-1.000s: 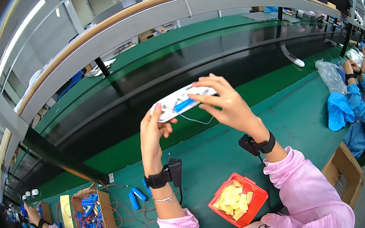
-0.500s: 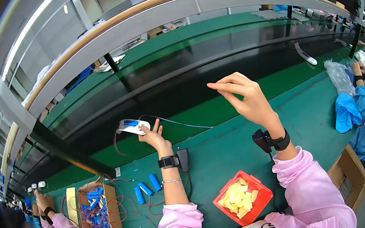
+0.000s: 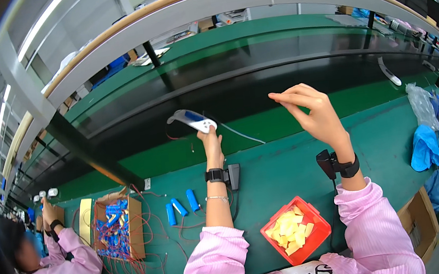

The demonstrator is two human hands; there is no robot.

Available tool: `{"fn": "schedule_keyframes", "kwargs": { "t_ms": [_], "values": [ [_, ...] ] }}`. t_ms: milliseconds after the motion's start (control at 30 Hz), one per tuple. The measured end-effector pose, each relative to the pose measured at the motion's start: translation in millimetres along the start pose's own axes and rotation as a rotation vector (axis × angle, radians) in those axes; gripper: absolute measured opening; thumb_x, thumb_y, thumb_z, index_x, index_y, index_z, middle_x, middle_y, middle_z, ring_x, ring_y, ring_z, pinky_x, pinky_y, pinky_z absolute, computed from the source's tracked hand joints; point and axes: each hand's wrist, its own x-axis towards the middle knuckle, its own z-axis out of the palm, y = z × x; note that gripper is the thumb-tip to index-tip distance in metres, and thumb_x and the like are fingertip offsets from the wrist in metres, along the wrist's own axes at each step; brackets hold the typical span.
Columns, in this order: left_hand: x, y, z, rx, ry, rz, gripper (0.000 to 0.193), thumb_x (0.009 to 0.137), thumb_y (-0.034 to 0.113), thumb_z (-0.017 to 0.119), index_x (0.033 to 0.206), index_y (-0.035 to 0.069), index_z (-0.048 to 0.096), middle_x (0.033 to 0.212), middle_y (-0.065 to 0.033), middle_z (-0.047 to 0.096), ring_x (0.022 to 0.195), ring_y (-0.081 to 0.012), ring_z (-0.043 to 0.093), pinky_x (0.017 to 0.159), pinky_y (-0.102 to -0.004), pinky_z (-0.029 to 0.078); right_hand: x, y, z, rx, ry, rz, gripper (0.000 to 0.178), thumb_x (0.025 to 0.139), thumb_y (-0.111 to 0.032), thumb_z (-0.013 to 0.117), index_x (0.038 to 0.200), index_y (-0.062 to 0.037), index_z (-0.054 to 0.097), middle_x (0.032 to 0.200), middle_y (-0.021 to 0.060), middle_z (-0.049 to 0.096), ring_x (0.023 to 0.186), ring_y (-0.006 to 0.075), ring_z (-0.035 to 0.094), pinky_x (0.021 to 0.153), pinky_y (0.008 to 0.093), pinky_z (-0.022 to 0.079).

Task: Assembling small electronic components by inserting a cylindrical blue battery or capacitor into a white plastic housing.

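Note:
My left hand (image 3: 213,146) grips one end of a white curved plastic shell (image 3: 206,125), holding it up over the far edge of the bench. A blue cylindrical battery cell (image 3: 193,116) lies in the shell, and a pale thin wire (image 3: 244,135) trails from it to the right. Level with it on the right, my right hand (image 3: 313,111) is raised, thumb and fingertips pinched together. Whatever sits in that pinch, if anything, is too small to make out. Below, between my forearms, a red plastic bin (image 3: 320,229) holds yellow pieces (image 3: 287,229).
Several blue cells (image 3: 179,207) with wires lie left of my forearm. Beyond them stands a cardboard box (image 3: 136,225) of wired cells. A black conveyor belt (image 3: 247,92) runs behind the bench, carrying a curved white piece (image 3: 390,73). Co-workers sit at both sides; a green post (image 3: 94,151) rises at left.
My left hand has turned and lifted the shell, so its long curved body and the blue cell show more. My right hand keeps its pinch. The whole view has shifted slightly.

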Motion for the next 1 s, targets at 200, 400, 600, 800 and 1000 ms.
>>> {"fn": "schedule_keyframes", "kwargs": {
  "t_ms": [200,400,600,800,1000],
  "values": [
    [-13.4,57.2,-8.2,0.402,-0.341,0.046,0.071,0.093,0.026,0.057,0.151,0.009,0.018,0.154,-0.0127,0.025,0.141,-0.0277,0.024,0.113,-0.0464,0.018,-1.2,-2.4,2.4,0.044,-0.050,0.026,0.025,0.083,0.002,0.062,0.107,-0.0040,0.069,0.087,0.0124,0.065,0.080,0.0264,0.061,0.072,0.0334,0.049],
    [-88.9,182.6,-52.9,1.016,-0.440,0.232,0.033,0.095,0.028,0.053,0.110,0.002,0.066,0.096,-0.0083,0.070,0.091,-0.0160,0.065,0.078,-0.0312,0.049,-4.0,-6.9,-3.5,0.039,-0.062,0.030,0.025,0.085,0.002,0.061,0.107,-0.0038,0.069,0.085,0.0115,0.066,0.078,0.0215,0.062,0.073,0.0290,0.048],
    [-138.4,132.0,-119.3,1.950,-0.265,0.057,0.043,0.076,0.041,0.069,0.087,0.000,0.069,0.090,-0.0228,0.067,0.084,-0.0392,0.065,0.076,-0.0449,0.052,-2.9,-5.3,-0.4,0.036,-0.106,0.034,0.027,0.086,0.001,0.059,0.110,-0.0049,0.068,0.085,0.0121,0.066,0.077,0.0214,0.061,0.073,0.0287,0.048],
    [-147.7,137.1,-98.2,1.476,-0.140,0.214,0.036,0.085,0.032,0.066,0.088,-0.003,0.058,0.080,-0.0164,0.068,0.076,-0.0322,0.067,0.072,-0.0367,0.052,-2.3,-11.9,4.6,0.058,-0.164,0.064,0.027,0.087,-0.001,0.059,0.112,-0.0047,0.067,0.086,0.0119,0.066,0.077,0.0205,0.060,0.074,0.0285,0.047],
    [-166.1,185.2,-20.5,0.777,-0.216,0.748,0.035,0.082,0.022,0.075,0.096,-0.001,0.053,0.080,-0.0105,0.066,0.073,-0.0151,0.064,0.066,-0.0284,0.051,-0.5,-24.9,12.1,0.176,-0.118,0.176,0.033,0.089,-0.006,0.060,0.121,-0.0039,0.063,0.092,0.0102,0.068,0.084,0.0159,0.062,0.080,0.0274,0.047]
  ]
}}
